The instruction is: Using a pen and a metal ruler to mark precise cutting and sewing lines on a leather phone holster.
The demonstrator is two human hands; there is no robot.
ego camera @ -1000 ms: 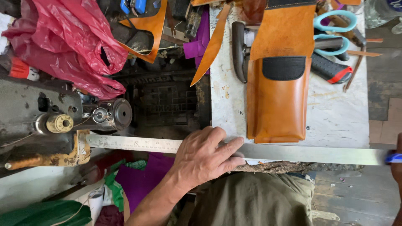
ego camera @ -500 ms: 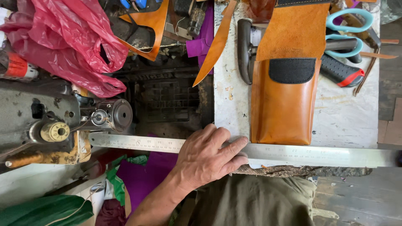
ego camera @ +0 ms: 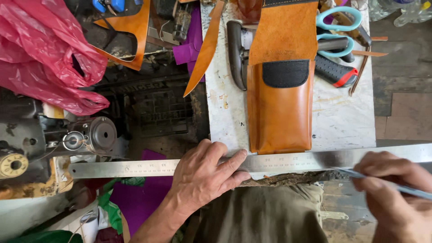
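My left hand lies flat on a long steel ruler, pressing it along the near edge of a white work board. A tan leather pouch with a black strip and an open flap rests on the board, its bottom edge just above the ruler. My right hand is at the lower right, fingers closed on a thin blue pen whose tip points at the ruler's right part.
Teal-handled scissors, a black tool with a red band and a dark handled tool lie beside the pouch. A red plastic bag, a sewing machine, leather scraps and purple pieces sit on the left.
My right hand has come into view at the lower right holding the pen. The view has shifted a little; my left hand stays pressed on the ruler.
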